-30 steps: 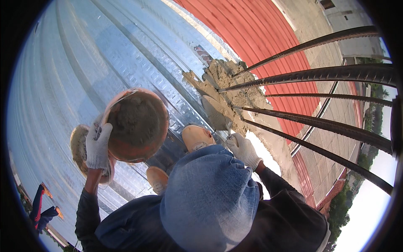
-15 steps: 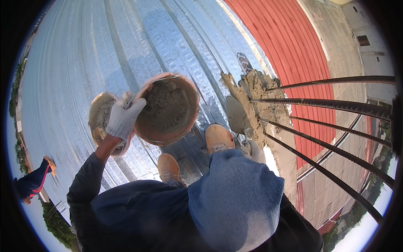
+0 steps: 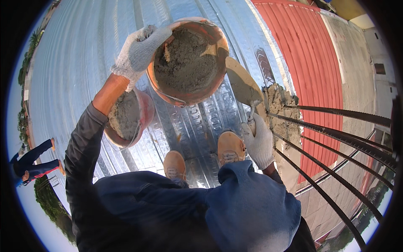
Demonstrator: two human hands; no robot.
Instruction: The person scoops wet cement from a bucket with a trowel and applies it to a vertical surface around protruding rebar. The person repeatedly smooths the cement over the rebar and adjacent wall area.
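My left hand (image 3: pixel 140 51), in a whitish knit glove, is closed on the left rim of an orange bucket (image 3: pixel 200 99). Grey wet mortar (image 3: pixel 184 63) lies inside this bucket, which tips toward me. My right hand (image 3: pixel 260 145), gloved too, grips the handle of a pointed trowel (image 3: pixel 243 82). Mortar smears the trowel's broad blade, whose tip is close to the bucket's right side. A second, pinkish bucket (image 3: pixel 147 108) with mortar stands below my left wrist. To the right of the trowel, a rough mortar heap (image 3: pixel 280 101) surrounds the feet of several steel bars.
The ribbed steel bars (image 3: pixel 336 136) stick out toward the right edge. Ribbed metal decking (image 3: pixel 105 50) stretches under my shoes (image 3: pixel 230 149). Beyond the right edge lies a red corrugated roof (image 3: pixel 302 50). Other people's legs (image 3: pixel 40 157) show at far left.
My left hand and the orange bucket have moved farther forward, slightly right. The trowel has come up from the mortar heap toward the bucket, and my right hand now shows more fully.
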